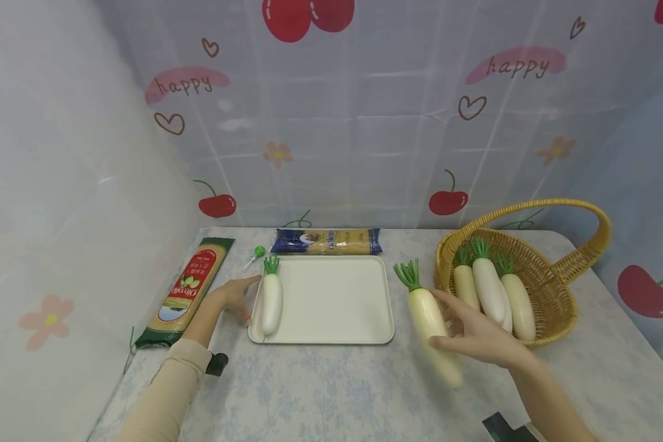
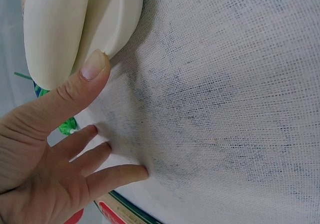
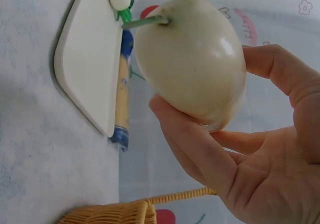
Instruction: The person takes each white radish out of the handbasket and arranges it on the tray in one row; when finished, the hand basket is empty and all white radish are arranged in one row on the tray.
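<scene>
A white radish (image 1: 430,316) with a green top is held by my right hand (image 1: 477,334), thumb on one side and fingers on the other, in the air between tray and basket. In the right wrist view that radish (image 3: 192,59) shows its rounded end toward the camera. Another white radish (image 1: 272,304) lies lengthwise along the left side of the white tray (image 1: 331,301). Beside that side is my left hand (image 1: 236,296), fingers spread and holding nothing. Its thumb (image 2: 95,67) is at the tray's corner in the left wrist view; whether it touches is hard to tell.
A wicker basket (image 1: 566,307) with a tall handle stands on the right, with several white radishes (image 1: 488,291) inside. Behind the tray lies a blue and yellow pasta packet (image 1: 331,242). To the left are a green lollipop (image 1: 259,251) and a red-green packet (image 1: 190,285).
</scene>
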Demonstrator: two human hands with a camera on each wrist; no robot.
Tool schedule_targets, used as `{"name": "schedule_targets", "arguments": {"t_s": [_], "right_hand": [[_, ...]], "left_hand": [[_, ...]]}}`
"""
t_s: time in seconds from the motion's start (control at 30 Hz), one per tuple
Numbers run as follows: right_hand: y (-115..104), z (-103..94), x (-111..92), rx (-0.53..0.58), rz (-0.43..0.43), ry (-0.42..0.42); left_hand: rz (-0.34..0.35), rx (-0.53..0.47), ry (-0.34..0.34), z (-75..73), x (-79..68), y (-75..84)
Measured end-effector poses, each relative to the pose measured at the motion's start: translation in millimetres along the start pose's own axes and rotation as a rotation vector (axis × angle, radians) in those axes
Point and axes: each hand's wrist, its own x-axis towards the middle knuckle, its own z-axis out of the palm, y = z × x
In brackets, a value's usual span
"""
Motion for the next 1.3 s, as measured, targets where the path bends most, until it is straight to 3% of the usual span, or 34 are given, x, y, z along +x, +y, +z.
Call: {"name": "schedule_targets", "arguments": {"t_s": [0.6,0.9,1.3], "right_hand": [[1.5,26.3,56.0,0.174,0.033,-0.139],[3.0,39.2,80.6,0.221,0.023,-0.157],[-3.6,63.0,116.2,0.309,0.07,-0.176]], "left_hand": [[-0.017,-0.022,-0.016,0.3,2.1,-3.6],[-0.017,-0.026,-0.042,-6.3,-0.9,-0.1],[-0.015,-0.03,-0.019,-1.3,-0.6,1.1]]}}
